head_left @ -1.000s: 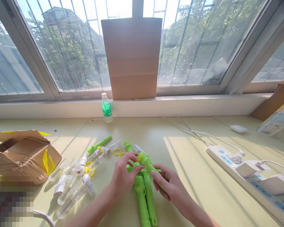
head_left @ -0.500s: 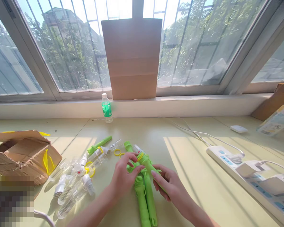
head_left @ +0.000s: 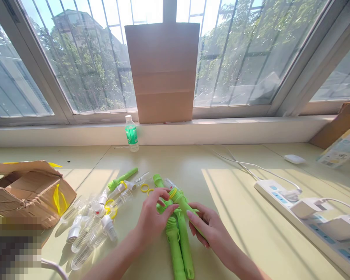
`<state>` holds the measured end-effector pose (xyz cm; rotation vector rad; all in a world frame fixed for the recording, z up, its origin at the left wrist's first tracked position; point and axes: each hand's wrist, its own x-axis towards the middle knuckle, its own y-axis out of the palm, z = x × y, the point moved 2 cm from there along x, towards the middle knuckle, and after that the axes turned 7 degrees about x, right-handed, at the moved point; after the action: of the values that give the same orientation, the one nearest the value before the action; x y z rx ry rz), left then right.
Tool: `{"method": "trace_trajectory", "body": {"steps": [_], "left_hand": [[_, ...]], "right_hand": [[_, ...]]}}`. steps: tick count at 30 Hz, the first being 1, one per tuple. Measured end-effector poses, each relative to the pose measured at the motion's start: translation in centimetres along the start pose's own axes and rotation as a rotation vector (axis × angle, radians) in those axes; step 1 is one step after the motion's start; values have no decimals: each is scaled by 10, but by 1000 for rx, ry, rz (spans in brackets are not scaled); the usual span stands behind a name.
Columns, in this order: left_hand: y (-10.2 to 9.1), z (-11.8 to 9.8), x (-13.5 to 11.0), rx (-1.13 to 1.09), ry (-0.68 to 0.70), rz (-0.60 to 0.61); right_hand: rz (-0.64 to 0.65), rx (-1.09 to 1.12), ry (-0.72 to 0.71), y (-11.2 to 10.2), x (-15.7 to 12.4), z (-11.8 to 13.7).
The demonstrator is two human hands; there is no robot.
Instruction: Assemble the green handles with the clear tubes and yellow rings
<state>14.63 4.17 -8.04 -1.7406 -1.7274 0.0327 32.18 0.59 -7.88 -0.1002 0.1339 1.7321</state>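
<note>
Green threaded tube (head_left: 183,203), head view: located at lower centre of the frame, held over a loose bundle of similar pieces on the pale table (head_left: 268,241). The right hand (head_left: 208,225) is clamped on its plain body, thumb uppermost. The left hand (head_left: 151,212) has thumb and fingers at the threaded end; whether these grip firmly or merely rest cannot be told. The hands are apart from each other, joined only through the tube.

State of work: a yellow ring (head_left: 173,193) sits around the neck of the held tube, so this fitting is judged well advanced; full seating cannot be confirmed. Judged outstanding: loose yellow rings (head_left: 144,188) lie just left of centre, and clear tubes (head_left: 83,254) and white caps (head_left: 74,231) are scattered at lower left. Two further green tubes (head_left: 175,249) lie side by side below the hands; no yellow ring is visible on the left one's threads.

Orientation: the long axis runs diagonally, threaded end toward the upper left of the frame, plain end toward the lower right, partly covered by the right hand. Any tilt off the table cannot be determined.
</note>
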Motion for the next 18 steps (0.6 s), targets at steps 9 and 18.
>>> {"method": "trace_trajectory", "body": {"steps": [9, 18], "left_hand": [[1, 1, 0, 3, -7, 21], [2, 2, 0, 11, 0, 20]], "right_hand": [[-9, 12, 13, 1, 1, 1], [-21, 7, 12, 1, 0, -2]]}}
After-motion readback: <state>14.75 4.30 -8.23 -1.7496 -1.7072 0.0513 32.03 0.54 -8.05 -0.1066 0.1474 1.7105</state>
